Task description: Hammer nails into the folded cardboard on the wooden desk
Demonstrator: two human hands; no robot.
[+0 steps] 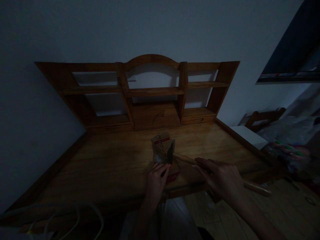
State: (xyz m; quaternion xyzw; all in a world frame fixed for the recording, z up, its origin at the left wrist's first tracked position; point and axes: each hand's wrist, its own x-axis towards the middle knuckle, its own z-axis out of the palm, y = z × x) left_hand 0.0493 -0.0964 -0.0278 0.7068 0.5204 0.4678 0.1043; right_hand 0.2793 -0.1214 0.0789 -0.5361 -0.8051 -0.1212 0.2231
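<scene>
A small brown cardboard box [162, 146] with a red stripe stands near the front edge of a wooden desk [107, 163]. My left hand [155, 182] reaches up to its lower part, and the fingers rest on and grip the base of the box. My right hand [221, 178] is closed round the long wooden handle of a hammer-like tool [257, 188]. The tool's dark metal head [171, 152] lies against the right side of the box. The room is very dim, so fine detail of the box is hard to make out.
A wooden hutch with shelves [150, 91] stands at the back of the desk against a pale wall. A pale cable [75, 213] loops at the lower left. To the right are a wooden chair back [265, 116], a white surface [247, 135] and cluttered items on a wooden floor.
</scene>
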